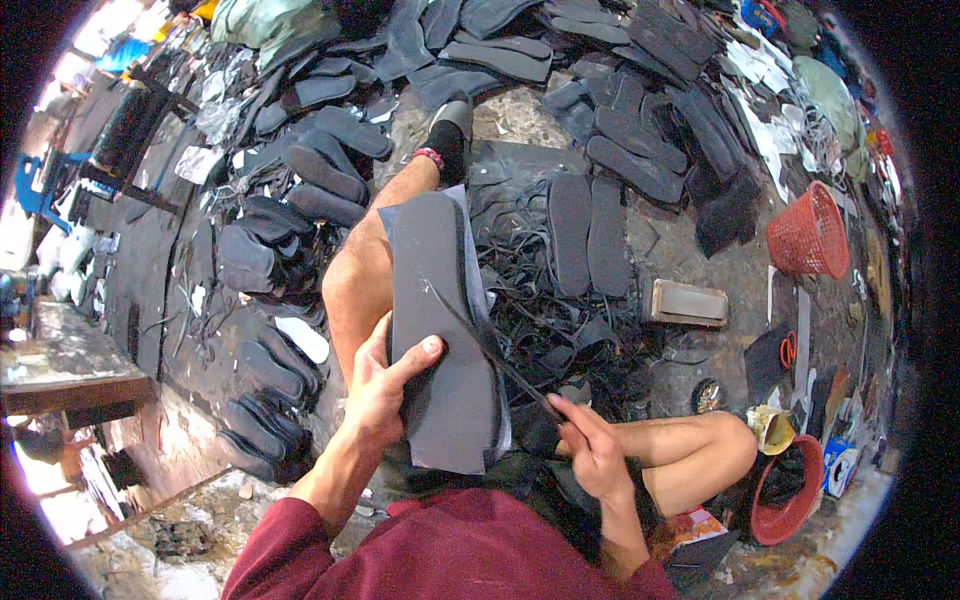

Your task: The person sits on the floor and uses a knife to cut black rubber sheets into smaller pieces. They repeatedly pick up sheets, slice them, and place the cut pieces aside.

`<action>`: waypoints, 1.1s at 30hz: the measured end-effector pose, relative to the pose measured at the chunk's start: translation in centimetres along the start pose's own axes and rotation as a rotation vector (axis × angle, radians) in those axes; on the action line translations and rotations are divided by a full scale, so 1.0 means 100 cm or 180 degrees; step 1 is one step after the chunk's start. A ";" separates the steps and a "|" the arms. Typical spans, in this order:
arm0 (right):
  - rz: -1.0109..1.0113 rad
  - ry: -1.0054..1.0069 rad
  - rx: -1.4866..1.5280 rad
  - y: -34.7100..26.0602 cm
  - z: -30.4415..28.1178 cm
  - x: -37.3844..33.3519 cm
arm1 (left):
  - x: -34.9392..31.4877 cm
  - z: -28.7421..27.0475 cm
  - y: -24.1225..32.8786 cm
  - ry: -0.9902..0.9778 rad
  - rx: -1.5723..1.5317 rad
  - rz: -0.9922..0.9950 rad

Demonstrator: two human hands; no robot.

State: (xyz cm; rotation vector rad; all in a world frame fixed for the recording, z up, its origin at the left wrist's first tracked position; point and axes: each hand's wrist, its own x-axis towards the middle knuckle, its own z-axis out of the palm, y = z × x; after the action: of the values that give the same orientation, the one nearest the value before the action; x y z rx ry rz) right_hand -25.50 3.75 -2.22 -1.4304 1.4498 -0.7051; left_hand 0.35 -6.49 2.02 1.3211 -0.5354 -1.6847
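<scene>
Sole (450, 350) left of paired soles (570, 237); two bins (800, 235) farther right, scissors (788, 350) between.

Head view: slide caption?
Left grip holds a grey sole-shaped piece; right grip holds a thin dark tool over it.

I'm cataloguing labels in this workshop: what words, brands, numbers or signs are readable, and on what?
None reads clearly.
Blue-and-white box: any print is too small and blurred.
Colourful orange item: too blurred to read.
Grey sole-shaped piece in the left hand: no lettering shows.
</scene>
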 end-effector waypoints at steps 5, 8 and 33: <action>-0.0527 0.0898 0.0322 0.004 0.070 0.074 | -0.002 0.013 -0.007 -0.0004 0.0248 0.0056; -0.1141 0.1376 0.0181 0.004 0.087 0.129 | -0.002 0.015 -0.013 -0.0084 0.0302 0.0133; -0.0918 0.0393 -0.0801 -0.005 0.029 0.019 | -0.002 -0.049 0.012 -0.0682 0.0098 -0.0469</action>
State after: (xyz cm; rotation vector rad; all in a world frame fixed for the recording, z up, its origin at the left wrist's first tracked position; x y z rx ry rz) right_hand -22.39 2.50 -3.28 -1.8437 1.4818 -0.8227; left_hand 5.32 -6.03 1.46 1.2340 -0.6018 -1.9607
